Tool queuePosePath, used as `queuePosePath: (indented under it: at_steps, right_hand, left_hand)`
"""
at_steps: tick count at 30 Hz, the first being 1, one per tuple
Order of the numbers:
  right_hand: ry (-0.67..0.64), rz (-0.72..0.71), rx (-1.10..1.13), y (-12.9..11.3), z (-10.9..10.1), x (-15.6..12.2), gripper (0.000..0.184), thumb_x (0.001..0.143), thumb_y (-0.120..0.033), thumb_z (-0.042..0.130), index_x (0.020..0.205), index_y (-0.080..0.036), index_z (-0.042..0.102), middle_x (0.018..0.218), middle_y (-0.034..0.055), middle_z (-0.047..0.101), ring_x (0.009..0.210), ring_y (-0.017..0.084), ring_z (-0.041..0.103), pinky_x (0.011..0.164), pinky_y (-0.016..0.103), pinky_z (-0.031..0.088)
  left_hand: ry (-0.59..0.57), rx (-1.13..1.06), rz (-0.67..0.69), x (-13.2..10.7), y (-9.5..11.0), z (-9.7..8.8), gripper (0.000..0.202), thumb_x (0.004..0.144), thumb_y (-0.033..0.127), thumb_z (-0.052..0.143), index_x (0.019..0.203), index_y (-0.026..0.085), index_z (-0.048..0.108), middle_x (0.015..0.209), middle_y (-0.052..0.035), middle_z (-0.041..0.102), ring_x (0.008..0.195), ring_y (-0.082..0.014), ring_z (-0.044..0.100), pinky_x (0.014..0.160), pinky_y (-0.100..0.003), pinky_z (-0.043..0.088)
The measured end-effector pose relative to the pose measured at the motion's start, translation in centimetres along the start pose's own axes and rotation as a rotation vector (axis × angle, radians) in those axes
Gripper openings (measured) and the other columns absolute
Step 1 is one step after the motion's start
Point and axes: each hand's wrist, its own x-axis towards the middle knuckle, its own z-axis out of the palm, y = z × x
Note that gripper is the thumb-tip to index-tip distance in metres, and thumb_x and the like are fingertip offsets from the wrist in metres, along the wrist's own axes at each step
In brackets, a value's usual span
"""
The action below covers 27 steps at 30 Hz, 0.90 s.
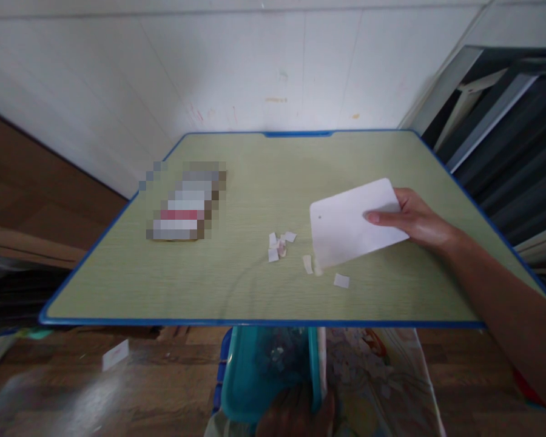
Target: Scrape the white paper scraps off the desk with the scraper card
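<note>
My right hand (418, 221) pinches a white card (346, 221) with rounded corners and a small dark spot near its left edge. The thumb lies on top, while the other fingers are mostly hidden beneath. The card is tilted, its lower left corner close to small paper scraps (307, 263) on the table (131, 285). Another scrap (341, 281) sits near the front, and a little cluster of scraps (273, 255) lies left of the card. Below the table edge, in shadow, my left hand (295, 413) grips the near rim of a teal bin (248, 388), thumb on the outer right side.
A pixelated flat, box-like object (186, 206) rests on the table's left side. Beside the bin is a clear plastic bag (382, 382) with pale scraps. One paper piece (115, 355) lies on the wooden floor. A white wall (255, 67) stands behind the blue-edged table.
</note>
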Motion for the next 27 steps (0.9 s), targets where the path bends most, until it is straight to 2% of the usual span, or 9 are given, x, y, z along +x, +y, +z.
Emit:
queuePosePath:
  at_steps: [6,9,11,17,22,27]
  right_hand:
    - [0.058,-0.026,0.054,0.2,-0.2,0.0,0.023,0.061,-0.028,0.067,0.082,-0.02,0.063,0.075,0.0003,0.065,0.054,0.011,0.058,0.044,0.021,0.044]
    - [-0.017,0.017,0.032,0.1,-0.4,0.0,0.019,0.061,-0.027,0.067,0.079,-0.02,0.064,0.071,-0.0001,0.065,0.053,0.011,0.057,0.043,0.02,0.043]
    - [-0.054,0.046,0.033,0.0,-0.6,0.0,0.017,0.06,-0.025,0.068,0.076,-0.021,0.064,0.068,-0.0006,0.064,0.052,0.01,0.057,0.042,0.019,0.043]
    - [0.025,-0.005,0.051,0.2,-0.4,0.0,0.02,0.062,-0.027,0.067,0.081,-0.021,0.063,0.074,-0.0005,0.065,0.055,0.011,0.058,0.044,0.021,0.044]
    - [0.027,-0.034,0.007,0.0,0.5,0.1,0.022,0.063,-0.03,0.066,0.083,-0.022,0.063,0.077,-0.0004,0.065,0.06,0.012,0.059,0.049,0.023,0.046]
    - [0.011,-0.005,0.058,0.0,0.7,0.1,0.02,0.061,-0.026,0.067,0.08,-0.02,0.063,0.071,-0.0013,0.064,0.053,0.01,0.057,0.045,0.02,0.045]
  left_hand:
    - [-0.013,-0.014,0.04,0.0,0.0,-0.3,0.032,0.059,0.013,0.046,0.087,0.027,0.056,0.05,0.0025,0.051,0.04,-0.0155,0.048,0.035,-0.023,0.039]
    - [-0.013,0.001,0.031,-0.1,0.1,-0.2,0.035,0.055,0.015,0.053,0.088,0.027,0.056,0.051,0.0023,0.051,0.04,-0.0166,0.047,0.034,-0.025,0.039]
    - [-0.011,0.004,0.02,-0.2,0.1,-0.1,0.034,0.056,0.017,0.055,0.089,0.028,0.055,0.051,0.0023,0.051,0.04,-0.0169,0.047,0.034,-0.026,0.04]
    - [0.019,0.011,0.024,0.0,0.0,0.0,0.025,0.063,0.019,0.05,0.085,0.028,0.056,0.05,0.002,0.05,0.039,-0.0158,0.046,0.033,-0.024,0.038]
    - [0.039,0.008,0.017,0.2,-0.1,-0.1,0.019,0.07,0.023,0.046,0.084,0.029,0.057,0.048,0.0025,0.048,0.039,-0.0145,0.045,0.034,-0.023,0.036]
    - [0.01,0.012,0.022,0.1,0.1,-0.3,0.025,0.064,0.021,0.051,0.087,0.029,0.056,0.05,0.0028,0.049,0.04,-0.0149,0.045,0.034,-0.024,0.037]
